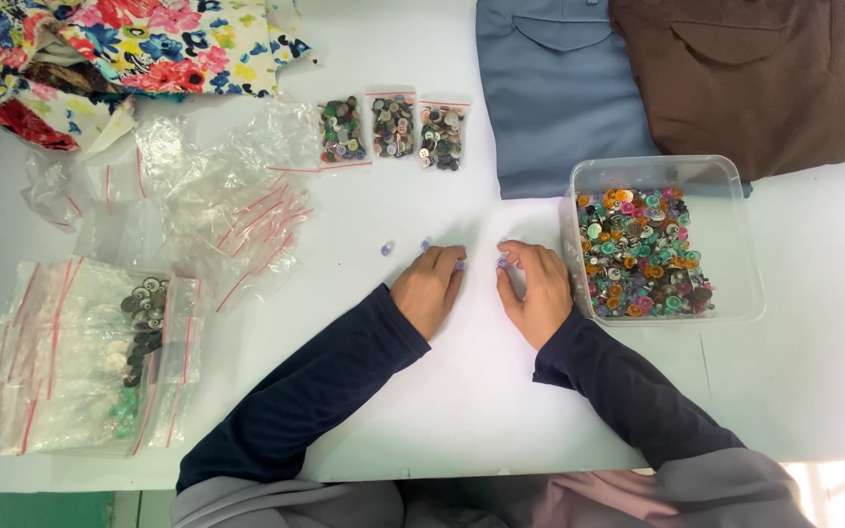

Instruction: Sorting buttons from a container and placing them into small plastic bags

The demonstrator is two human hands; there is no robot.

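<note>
a few small pale purple buttons (425, 244) lie loose on the white table (462, 391), in a short row in front of the person, one of them (386, 248) a little apart to the left. the left hand (429, 286) rests palm down with its fingertips (454, 258) touching the buttons at the right end of that row; the fingers are curled and pressed together, but whether they pinch one cannot be told. the right hand (536, 290) lies just beside it, palm down, fingers bent, with one purple button (503, 261) at its fingertips (touching, though a true grip cannot be made out). both arms wear dark blue sleeves.

just to the right of the right hand stands a clear plastic box (667, 171) holding a heap of mixed coloured buttons (643, 254). farther up the table three small filled bags of buttons (393, 127) lie side by side. left of them is a loose pile of empty clear bags (227, 205) with red strips, and nearer the left edge a stack of bags (70, 362) with dark and green buttons inside. at the top lie a floral cloth (129, 49), a blue garment (555, 93) and a brown garment (765, 78).
</note>
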